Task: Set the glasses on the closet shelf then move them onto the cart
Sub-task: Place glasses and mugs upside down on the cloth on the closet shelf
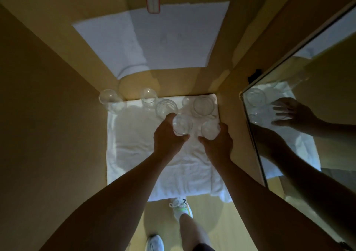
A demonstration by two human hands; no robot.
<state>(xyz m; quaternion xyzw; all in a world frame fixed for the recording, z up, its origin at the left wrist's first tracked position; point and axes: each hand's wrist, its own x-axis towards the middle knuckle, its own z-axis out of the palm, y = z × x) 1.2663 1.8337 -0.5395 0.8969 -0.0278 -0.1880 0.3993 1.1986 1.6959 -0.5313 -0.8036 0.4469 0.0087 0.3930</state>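
Item: closet shelf, tan wood, lined with a rumpled white towel [134, 154].

On it we count several clear, round drinking glasses, upright. Four stand along the back: far-left glass [108, 97], next glass [148, 96], centre glass [166, 108], wide right-hand glass [203, 106].

Our left hand [167, 137] is wrapped round a fifth clear glass [182, 125]; our right hand [218, 142] cups a sixth clear glass [210, 129]. Both sit near the towel's right rear corner; we cannot tell whether either is lifted or resting.

To the right, a mirrored door panel [300, 104] reflects the hands. No cart in view.

Risks, in our judgement: the held pair are close together and just beside the centre glass, so a careless lift could clink or topple one. The soft, creased towel gives unsteady footing. Dim light and transparent rims make misjudging a grip likely.
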